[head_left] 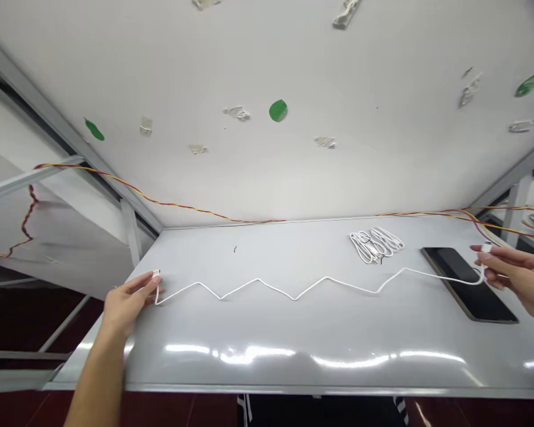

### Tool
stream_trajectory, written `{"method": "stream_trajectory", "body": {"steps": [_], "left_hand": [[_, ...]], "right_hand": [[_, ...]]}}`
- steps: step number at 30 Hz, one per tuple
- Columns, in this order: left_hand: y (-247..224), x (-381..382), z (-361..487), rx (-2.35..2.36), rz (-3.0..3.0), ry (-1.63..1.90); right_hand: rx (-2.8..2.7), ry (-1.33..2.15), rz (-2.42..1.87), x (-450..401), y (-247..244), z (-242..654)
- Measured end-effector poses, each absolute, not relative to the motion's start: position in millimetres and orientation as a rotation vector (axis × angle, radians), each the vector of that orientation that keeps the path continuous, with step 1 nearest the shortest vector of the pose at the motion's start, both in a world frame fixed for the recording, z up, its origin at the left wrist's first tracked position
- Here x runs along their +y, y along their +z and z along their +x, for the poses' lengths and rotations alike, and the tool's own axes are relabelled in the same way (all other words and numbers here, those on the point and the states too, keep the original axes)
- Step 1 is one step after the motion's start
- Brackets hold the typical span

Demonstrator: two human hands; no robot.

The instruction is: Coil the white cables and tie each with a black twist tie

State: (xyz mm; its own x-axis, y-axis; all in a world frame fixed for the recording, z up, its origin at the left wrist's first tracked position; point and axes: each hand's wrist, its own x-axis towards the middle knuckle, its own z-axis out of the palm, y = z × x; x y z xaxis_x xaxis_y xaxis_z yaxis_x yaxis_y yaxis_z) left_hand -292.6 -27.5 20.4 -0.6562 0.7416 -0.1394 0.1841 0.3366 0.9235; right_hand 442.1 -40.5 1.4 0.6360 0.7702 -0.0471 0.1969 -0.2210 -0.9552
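Observation:
My left hand [131,302] pinches one plug of a white charging cable [258,284] at the table's left side. The thin cable runs across the white table [267,332] in a loose zigzag to my right hand [514,276], whose fingers hold its other plug. Below my right hand lies a black smartphone or small tablet [469,283], and the cable crosses its near part without my fingers touching it. Behind the stretched cable sits a bundle of coiled white cables [376,244].
Red and yellow twisted wires [160,201] run along the table's back edge and drop off at both sides. Above stands a white panel [267,65] with torn tape scraps and green patches. Metal frame bars [57,124] flank it. The table's front edge is near, with a dark floor below.

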Motion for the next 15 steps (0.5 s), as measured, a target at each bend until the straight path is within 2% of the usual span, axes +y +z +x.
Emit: {"method": "stream_trajectory", "body": {"steps": [3,6,10,15], "left_hand": [[19.8,-39.9,-312.3,2.091,0.644,1.487],[18.6,-48.3,-308.3,2.146,0.661,1.491],[17.8,-47.4,-265.8,1.937,0.908,1.192],[20.3,-30.5,-170.2,1.685,1.133,0.829]], "right_hand": [[-0.734,0.634,-1.696,-50.5,-6.8,465.8],[-0.74,0.738,-1.637,-56.7,-6.5,461.3],[-0.865,1.038,-1.658,-55.9,0.4,404.1],[-1.12,1.5,-1.557,-42.5,-4.2,298.9]]}}
